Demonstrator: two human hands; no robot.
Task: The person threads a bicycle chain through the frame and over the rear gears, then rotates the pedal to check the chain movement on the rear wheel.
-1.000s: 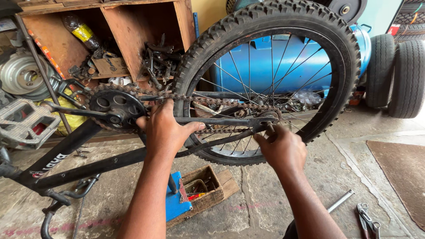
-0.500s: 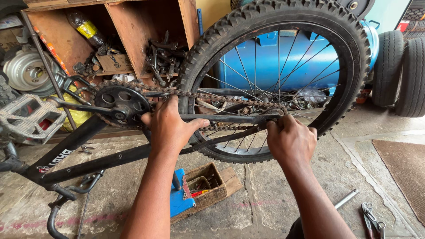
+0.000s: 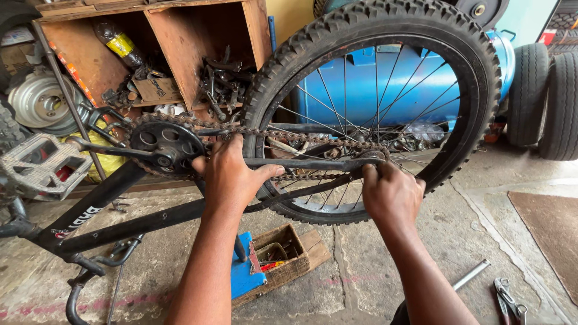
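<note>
A black bicycle lies upturned, its knobby rear wheel (image 3: 385, 27) filling the upper middle. My left hand (image 3: 230, 173) grips the black chainstay tube (image 3: 313, 163) just right of the chainring (image 3: 159, 141). My right hand (image 3: 390, 194) is closed at the rear axle beside the hub; whatever it holds is hidden by the fingers. The rusty chain (image 3: 283, 130) runs from the chainring to the hub above both hands. A grey pedal (image 3: 37, 165) sticks out at the left.
A wooden shelf (image 3: 198, 54) of metal parts stands behind. A blue barrel (image 3: 373, 90) shows through the spokes. Car tyres (image 3: 545, 102) lean at the right. On the concrete floor lie a small wooden box (image 3: 301, 256), a metal rod (image 3: 471, 274) and pliers (image 3: 509, 301).
The view has shifted slightly; both hands stay on the frame. My right hand has settled lower at the axle, its fingers closed tighter.
</note>
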